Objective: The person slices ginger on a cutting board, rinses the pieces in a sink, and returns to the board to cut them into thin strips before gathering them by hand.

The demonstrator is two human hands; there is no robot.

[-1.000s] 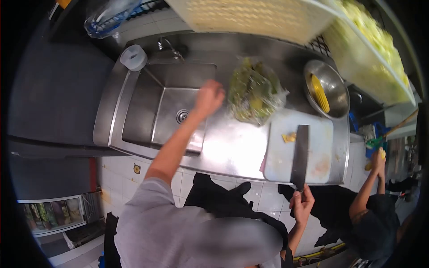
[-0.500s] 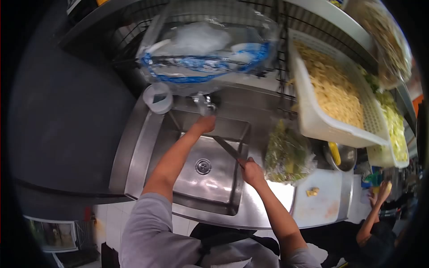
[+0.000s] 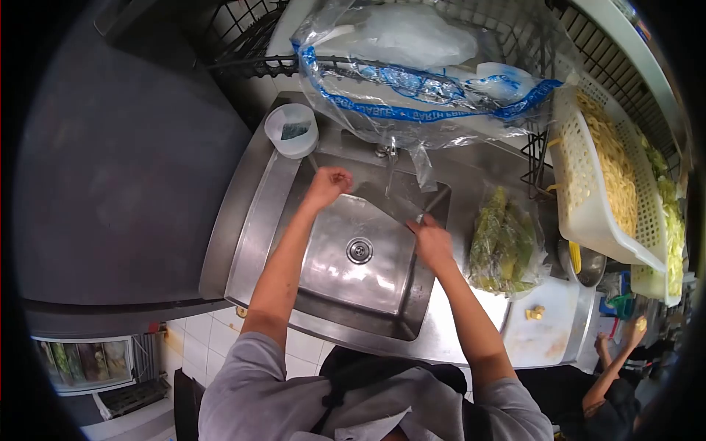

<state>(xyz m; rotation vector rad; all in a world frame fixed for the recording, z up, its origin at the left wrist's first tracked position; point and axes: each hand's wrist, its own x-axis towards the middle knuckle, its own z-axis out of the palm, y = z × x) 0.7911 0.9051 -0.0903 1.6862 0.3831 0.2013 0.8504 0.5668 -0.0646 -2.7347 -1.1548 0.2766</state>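
Observation:
My right hand [image 3: 432,242] grips the handle of a cleaver [image 3: 401,209], with the broad blade held flat over the steel sink [image 3: 346,290]. A thin stream of water falls from the tap [image 3: 384,151] onto the blade. My left hand [image 3: 329,184] is closed at the sink's far left corner, beside the blade's tip; whether it holds anything is unclear.
A white cup [image 3: 291,129] stands at the sink's back left. A clear bag [image 3: 419,66] hangs from the wire rack above. Right of the sink lie a bag of greens [image 3: 504,246], a metal bowl [image 3: 585,263], a white cutting board [image 3: 540,334] and noodle baskets [image 3: 607,184]. Another person [image 3: 614,382] stands at right.
My view shifted left and the cleaver swung further under the running tap. My left hand moved from the tap area to the sink's back left corner.

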